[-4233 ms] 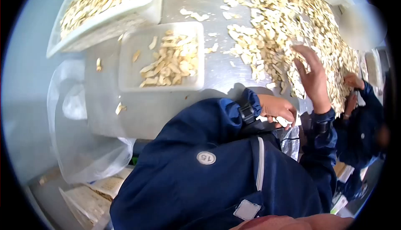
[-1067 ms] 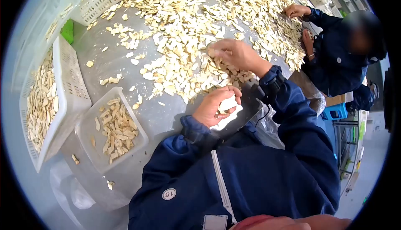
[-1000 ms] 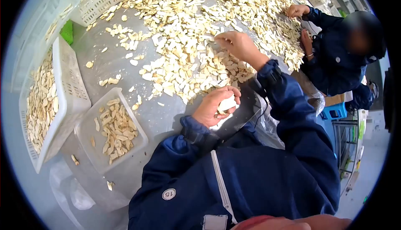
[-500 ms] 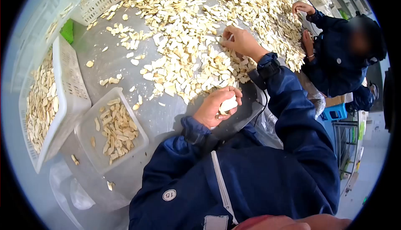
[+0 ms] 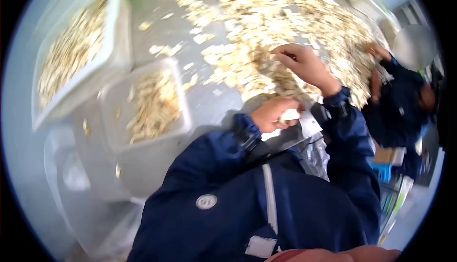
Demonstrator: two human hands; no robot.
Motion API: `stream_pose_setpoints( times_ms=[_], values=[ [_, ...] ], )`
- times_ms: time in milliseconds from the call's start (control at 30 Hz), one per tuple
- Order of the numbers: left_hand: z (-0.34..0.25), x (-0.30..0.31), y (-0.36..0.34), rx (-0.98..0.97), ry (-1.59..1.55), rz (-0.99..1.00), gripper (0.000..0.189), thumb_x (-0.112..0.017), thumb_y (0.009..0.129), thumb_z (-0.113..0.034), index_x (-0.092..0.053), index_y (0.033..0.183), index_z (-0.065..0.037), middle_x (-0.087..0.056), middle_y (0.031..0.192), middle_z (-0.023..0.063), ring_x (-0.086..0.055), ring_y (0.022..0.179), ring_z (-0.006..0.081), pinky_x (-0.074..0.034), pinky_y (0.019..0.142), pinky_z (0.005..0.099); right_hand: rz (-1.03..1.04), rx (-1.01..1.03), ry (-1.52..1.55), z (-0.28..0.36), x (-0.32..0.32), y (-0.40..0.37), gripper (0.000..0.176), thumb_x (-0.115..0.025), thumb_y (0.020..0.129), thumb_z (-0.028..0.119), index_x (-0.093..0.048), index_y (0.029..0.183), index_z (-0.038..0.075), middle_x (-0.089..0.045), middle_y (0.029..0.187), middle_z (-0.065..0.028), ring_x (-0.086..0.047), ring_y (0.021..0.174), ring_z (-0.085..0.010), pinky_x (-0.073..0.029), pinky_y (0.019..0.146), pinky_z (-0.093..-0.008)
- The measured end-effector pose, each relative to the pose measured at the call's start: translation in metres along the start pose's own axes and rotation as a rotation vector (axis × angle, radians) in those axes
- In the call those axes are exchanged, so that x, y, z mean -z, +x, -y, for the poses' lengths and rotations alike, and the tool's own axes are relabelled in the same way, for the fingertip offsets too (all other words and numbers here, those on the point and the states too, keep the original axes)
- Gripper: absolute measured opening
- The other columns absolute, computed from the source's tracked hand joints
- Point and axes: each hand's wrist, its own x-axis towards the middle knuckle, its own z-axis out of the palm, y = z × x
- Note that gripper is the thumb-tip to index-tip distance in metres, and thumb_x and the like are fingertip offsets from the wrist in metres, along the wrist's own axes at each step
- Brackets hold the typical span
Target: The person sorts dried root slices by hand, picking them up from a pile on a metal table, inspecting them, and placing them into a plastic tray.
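Pale dried slices (image 5: pixel 257 29) lie spread over the grey metal table (image 5: pixel 209 105). My left hand (image 5: pixel 277 114) is curled around a few pale slices (image 5: pixel 289 115) near the table's front edge. Just beyond it and to the right, my right hand (image 5: pixel 307 64) hovers over the spread slices, thumb and forefinger bent towards each other; whether anything is between its fingertips is too blurred to tell. A shallow clear tray (image 5: pixel 185 114) at the left holds a heap of similar slices (image 5: pixel 157 107).
A large white basket (image 5: pixel 116 33) full of slices stands at the far left. Clear plastic bags (image 5: pixel 71 176) hang at the lower left. Across the table at the right is a co-worker (image 5: pixel 395 95) with hands at the slices. A blue crate (image 5: pixel 382 171) stands below.
The whole view has shifted, so the table, trays and both hands appear further right, and the picture is more blurred. My left hand keeps its slices. My right hand stays over the spread.
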Motion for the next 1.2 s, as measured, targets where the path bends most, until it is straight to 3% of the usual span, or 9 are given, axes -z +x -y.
stream_pose_setpoints(
  times_ms=[100, 167, 267, 300, 333, 500, 600, 733, 1200],
  values=[
    [0.005, 0.002, -0.012, 0.015, -0.002, -0.047, 0.054, -0.077, 0.079, 0.001, -0.061, 0.13, -0.005, -0.066, 0.124, 0.0141, -0.066, 0.115, 0.027, -0.051, 0.099, 0.0384, 0.177, 0.206, 0.562, 0.061, -0.021, -0.003, 0.042, -0.062, 0.106, 0.015, -0.057, 0.147, 0.006, -0.07, 0.126, -0.0079, -0.068, 0.11, -0.0178, -0.054, 0.092, -0.0312],
    [0.028, -0.016, -0.009, 0.064, -0.627, -0.023, 0.05, -0.072, 0.08, 0.005, -0.063, 0.128, -0.006, -0.066, 0.123, 0.0105, -0.064, 0.107, 0.0205, -0.052, 0.094, 0.035, 0.146, 0.379, 0.64, 0.086, -0.027, -0.004, 0.05, -0.057, 0.108, 0.011, -0.045, 0.157, 0.006, -0.066, 0.137, -0.0094, -0.065, 0.123, -0.0207, -0.053, 0.1, -0.0326],
    [0.028, -0.019, -0.007, 0.1, -0.535, -0.046, 0.029, -0.061, 0.093, -0.002, -0.066, 0.122, -0.005, -0.07, 0.112, 0.0093, -0.065, 0.092, 0.0167, -0.052, 0.069, 0.0288, 0.03, 0.372, 0.594, 0.081, -0.015, -0.007, 0.052, -0.055, 0.108, 0.006, -0.043, 0.158, 0.005, -0.065, 0.139, -0.0142, -0.066, 0.123, -0.0228, -0.053, 0.103, -0.0345],
    [0.023, -0.02, 0.001, 0.586, -1.32, -0.075, 0.023, -0.058, 0.1, -0.016, -0.067, 0.117, -0.004, -0.071, 0.1, 0.0093, -0.065, 0.076, 0.014, -0.04, 0.048, 0.0234, -0.041, 0.313, 0.569, 0.066, -0.011, -0.011, 0.051, -0.056, 0.108, 0.006, -0.044, 0.157, 0.005, -0.065, 0.137, -0.0145, -0.066, 0.122, -0.022, -0.053, 0.102, -0.0337],
    [0.0, -0.014, 0.007, 0.695, -1.28, -0.131, 0.027, -0.058, 0.102, -0.025, -0.069, 0.113, -0.004, -0.071, 0.092, 0.0093, -0.062, 0.066, 0.0123, -0.029, 0.04, 0.0225, -0.112, 0.249, 0.543, 0.049, -0.007, -0.018, 0.05, -0.057, 0.107, 0.007, -0.046, 0.156, 0.005, -0.066, 0.136, -0.0149, -0.066, 0.12, -0.0212, -0.053, 0.101, -0.033],
    [0.008, -0.014, 0.006, 0.543, -1.11, -0.088, 0.02, -0.058, 0.1, -0.012, -0.067, 0.115, -0.003, -0.068, 0.097, 0.0062, -0.062, 0.074, 0.0112, -0.036, 0.047, 0.0225, -0.412, -0.156, 0.166, -0.075, -0.015, -0.098, 0.038, -0.064, 0.104, 0.012, -0.063, 0.141, 0.004, -0.073, 0.118, -0.0087, -0.068, 0.1, -0.0134, -0.054, 0.085, -0.0287],
    [0.01, -0.004, 0.003, -0.157, -0.068, -0.121, 0.031, -0.06, 0.09, 0.01, -0.065, 0.117, -0.002, -0.066, 0.103, 0.0046, -0.063, 0.088, 0.0125, -0.048, 0.063, 0.0238, -0.323, -0.349, 0.236, -0.095, -0.036, -0.162, 0.026, -0.07, 0.099, 0.013, -0.073, 0.123, 0.004, -0.074, 0.11, -0.0042, -0.066, 0.093, -0.011, -0.053, 0.08, -0.0288],
    [-0.02, -0.001, 0.009, 0.742, -1.175, -0.127, 0.015, -0.057, 0.102, -0.012, -0.064, 0.111, -0.001, -0.062, 0.101, 0.0064, -0.054, 0.072, 0.0085, -0.035, 0.046, 0.0171, -0.472, -0.331, 0.043, -0.108, -0.047, -0.189, 0.026, -0.07, 0.096, 0.012, -0.074, 0.12, 0.004, -0.072, 0.1, -0.0085, -0.068, 0.085, -0.0165, -0.054, 0.08, -0.0308],
    [-0.018, -0.002, 0.01, 0.8, -1.211, -0.139, 0.023, -0.056, 0.102, -0.022, -0.059, 0.112, -0.002, -0.062, 0.097, 0.0094, -0.057, 0.064, 0.013, -0.033, 0.041, 0.0188, -0.641, -0.064, -0.35, -0.119, -0.037, -0.108, 0.018, -0.067, 0.093, 0.011, -0.074, 0.109, 0.009, -0.071, 0.121, -0.0105, -0.062, 0.115, -0.0347, -0.051, 0.098, -0.0431]
  ],
)
